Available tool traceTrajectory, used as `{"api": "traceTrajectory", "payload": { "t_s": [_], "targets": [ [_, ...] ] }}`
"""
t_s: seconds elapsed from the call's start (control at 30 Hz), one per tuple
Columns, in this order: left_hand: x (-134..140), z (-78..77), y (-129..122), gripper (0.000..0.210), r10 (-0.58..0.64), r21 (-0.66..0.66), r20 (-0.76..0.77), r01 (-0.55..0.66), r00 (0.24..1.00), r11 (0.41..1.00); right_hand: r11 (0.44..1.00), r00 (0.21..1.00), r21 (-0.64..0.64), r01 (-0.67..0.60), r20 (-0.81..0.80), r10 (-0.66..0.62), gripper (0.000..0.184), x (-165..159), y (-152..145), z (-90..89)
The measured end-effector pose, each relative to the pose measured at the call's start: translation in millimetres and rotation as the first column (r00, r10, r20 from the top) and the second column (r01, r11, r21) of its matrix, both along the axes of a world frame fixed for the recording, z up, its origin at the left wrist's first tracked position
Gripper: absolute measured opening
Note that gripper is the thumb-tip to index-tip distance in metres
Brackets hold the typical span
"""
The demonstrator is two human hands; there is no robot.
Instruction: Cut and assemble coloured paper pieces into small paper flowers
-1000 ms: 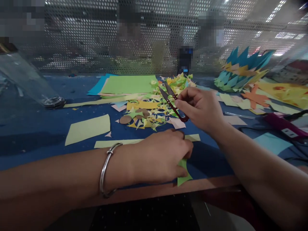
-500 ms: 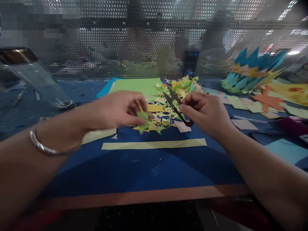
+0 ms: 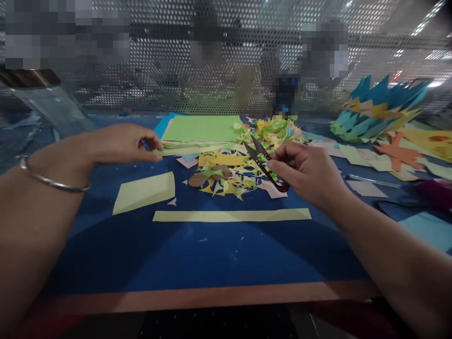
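My right hand [image 3: 305, 169] grips a pair of dark red thread snips [image 3: 270, 175], their two blades apart and pointing up and to the left over paper cuttings. My left hand [image 3: 130, 143] hovers at the left with bent fingers and a gap below the thumb; nothing shows in it. Below it lies a pale yellow-green paper piece [image 3: 145, 192]. Between my hands spreads a heap of yellow and green paper scraps [image 3: 229, 179], with a brown rounded piece [image 3: 196, 180] at its left. A long pale paper strip [image 3: 231, 215] lies flat in front.
Behind the scraps are a stack of green sheets [image 3: 203, 128] and a second scrap pile [image 3: 275, 129]. A clear bottle [image 3: 52, 108] leans at the left. At right are a zigzag paper crown [image 3: 374, 113], an orange paper cutout [image 3: 399, 150] and a pen [image 3: 374, 180]. Perforated metal mesh [image 3: 236, 89] stands behind.
My left hand has moved left, away from the scrap heap, and the green scrap at its fingers has been let go. My right hand still holds the snips in nearly the same place.
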State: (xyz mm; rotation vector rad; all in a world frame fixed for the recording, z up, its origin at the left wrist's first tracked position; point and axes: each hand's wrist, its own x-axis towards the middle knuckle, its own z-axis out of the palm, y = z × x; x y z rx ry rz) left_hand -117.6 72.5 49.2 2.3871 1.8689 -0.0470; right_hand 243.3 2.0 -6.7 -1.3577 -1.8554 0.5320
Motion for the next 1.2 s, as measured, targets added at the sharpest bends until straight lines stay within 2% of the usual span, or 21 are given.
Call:
{"api": "traceTrajectory", "payload": {
  "t_s": [0.07,0.13,0.27,0.37,0.5,0.63,0.7,0.77,0.8,0.9,1.07,1.2],
  "targets": [
    [6.1,1.4,-9.0,0.036,-0.143,-0.175,0.017,0.144,0.990,0.974,1.000,1.000,-0.015,-0.001,-0.021,0.000,0.018,-0.3,0.2,-0.6],
    [10.9,0.7,-16.9,0.034,-0.215,-0.243,0.041,0.218,0.976,0.945,1.000,0.999,-0.028,0.000,-0.039,-0.001,0.017,-0.5,0.3,-1.0],
    [14.0,-1.2,-23.9,0.041,-0.110,-0.309,0.070,0.126,0.991,0.943,1.000,0.999,-0.014,0.011,-0.051,-0.012,0.015,0.0,-0.3,-0.9],
    [12.7,0.0,-23.5,0.033,-0.114,-0.354,0.109,0.146,0.988,0.924,1.000,0.997,-0.012,0.011,-0.071,-0.011,0.016,0.6,-1.5,-1.0],
    [12.1,5.1,-24.3,0.033,-0.159,-0.371,0.117,0.192,0.980,0.908,1.000,0.990,-0.029,-0.004,-0.142,0.000,0.017,-0.7,-2.7,-2.5],
    [9.1,16.0,-29.0,0.027,-0.064,-0.338,0.270,0.157,0.961,0.928,0.994,0.958,-0.103,-0.031,-0.286,0.000,0.017,-6.1,-1.2,-3.4],
    [6.9,21.4,-32.9,0.026,0.034,-0.378,0.404,0.134,0.914,0.916,0.983,0.919,-0.170,-0.071,-0.394,-0.002,0.016,-9.2,0.0,-3.6],
    [7.6,22.8,-38.6,0.022,0.156,-0.444,0.531,0.116,0.833,0.888,0.967,0.870,-0.220,-0.126,-0.493,0.002,0.015,-11.3,1.0,-4.2],
    [10.2,21.1,-42.4,0.030,0.215,-0.461,0.600,0.114,0.771,0.880,0.958,0.846,-0.237,-0.161,-0.534,0.010,0.015,-12.0,1.4,-4.7],
    [27.9,6.9,-56.6,0.043,0.283,-0.452,0.769,0.174,0.573,0.875,0.930,0.771,-0.262,-0.258,-0.636,0.035,0.016,-13.8,2.4,-6.5],
    [64.3,-25.2,-74.5,0.032,0.449,-0.581,0.789,0.273,0.419,0.767,0.887,0.678,-0.302,-0.350,-0.735,0.018,0.020,-22.5,2.6,-5.7],
    [71.7,-38.9,-73.0,0.037,0.562,-0.660,0.744,0.259,0.362,0.706,0.848,0.698,-0.372,-0.377,-0.716,-0.004,0.025,-28.2,-1.3,-3.8]
  ]
}}
